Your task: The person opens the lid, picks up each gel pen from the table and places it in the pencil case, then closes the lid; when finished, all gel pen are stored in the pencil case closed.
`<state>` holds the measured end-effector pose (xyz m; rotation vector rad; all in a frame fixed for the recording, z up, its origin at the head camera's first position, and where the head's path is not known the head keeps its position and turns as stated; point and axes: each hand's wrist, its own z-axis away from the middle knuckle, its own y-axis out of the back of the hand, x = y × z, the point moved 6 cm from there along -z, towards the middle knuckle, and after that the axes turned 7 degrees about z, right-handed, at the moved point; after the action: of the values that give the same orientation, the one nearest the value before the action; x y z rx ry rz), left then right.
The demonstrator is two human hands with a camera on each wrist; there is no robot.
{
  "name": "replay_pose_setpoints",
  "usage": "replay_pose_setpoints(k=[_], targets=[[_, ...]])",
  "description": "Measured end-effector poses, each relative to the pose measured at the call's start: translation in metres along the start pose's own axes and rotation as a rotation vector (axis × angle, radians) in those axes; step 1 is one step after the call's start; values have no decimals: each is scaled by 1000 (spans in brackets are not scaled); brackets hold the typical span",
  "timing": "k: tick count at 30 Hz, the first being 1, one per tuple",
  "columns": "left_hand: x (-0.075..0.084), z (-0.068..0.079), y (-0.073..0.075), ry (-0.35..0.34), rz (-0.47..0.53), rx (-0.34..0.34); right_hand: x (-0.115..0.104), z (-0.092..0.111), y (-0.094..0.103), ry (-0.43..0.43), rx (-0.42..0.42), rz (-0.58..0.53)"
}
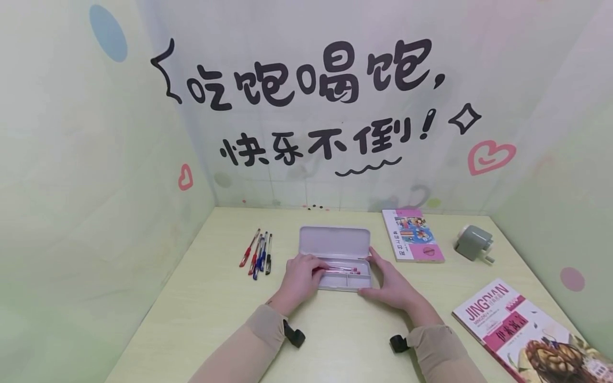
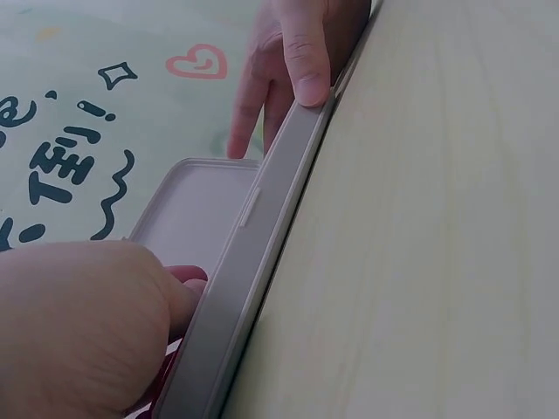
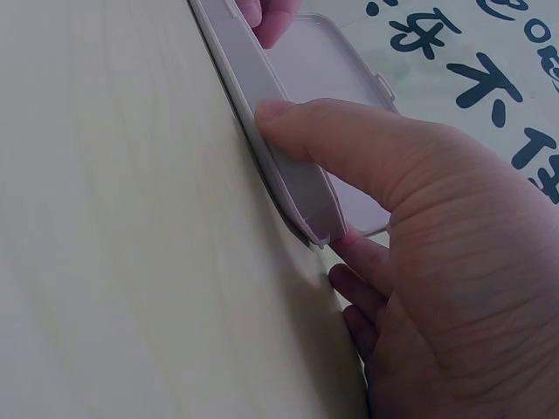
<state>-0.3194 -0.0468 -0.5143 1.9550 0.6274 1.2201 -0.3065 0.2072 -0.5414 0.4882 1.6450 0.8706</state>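
A pale lilac pencil case (image 1: 335, 283) lies on the table with its lid (image 1: 335, 242) raised at the back. Red pens (image 1: 353, 270) lie in its long rear compartment. My left hand (image 1: 300, 276) reaches over the case's left end, its curled fingers pinching a red pen there; the fingertips are partly hidden. My right hand (image 1: 395, 284) grips the right end of the case. In the right wrist view, the thumb (image 3: 323, 131) presses the front wall (image 3: 301, 166) while the other fingers (image 3: 362, 279) are around the end.
Several red, blue and black pens (image 1: 259, 255) lie to the left of the case. Behind and right is a pink-edged book (image 1: 414, 235), beside a grey-green pencil sharpener (image 1: 474, 243) with a crank. A larger magazine-like book (image 1: 522, 330) lies at the front right.
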Motion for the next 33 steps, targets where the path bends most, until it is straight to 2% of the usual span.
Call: replay_pose_setpoints(k=[6,11,15,19,25,33], targets=[[-4,0,5,26,67,14,-1,0,0,-2,-2,1],[-11,-4,18,59,133,58,-2,1,0,-9,-9,17],[-23,-7,32,82,101,102,-3,2,1,-12,-17,20],[-42,-7,48,137,26,163,-3,1,1,-9,-14,23],[-81,-2,77,261,-79,232,-4,1,0,-9,-18,23],[-125,7,102,398,-97,266,-5,1,1,-11,-17,28]])
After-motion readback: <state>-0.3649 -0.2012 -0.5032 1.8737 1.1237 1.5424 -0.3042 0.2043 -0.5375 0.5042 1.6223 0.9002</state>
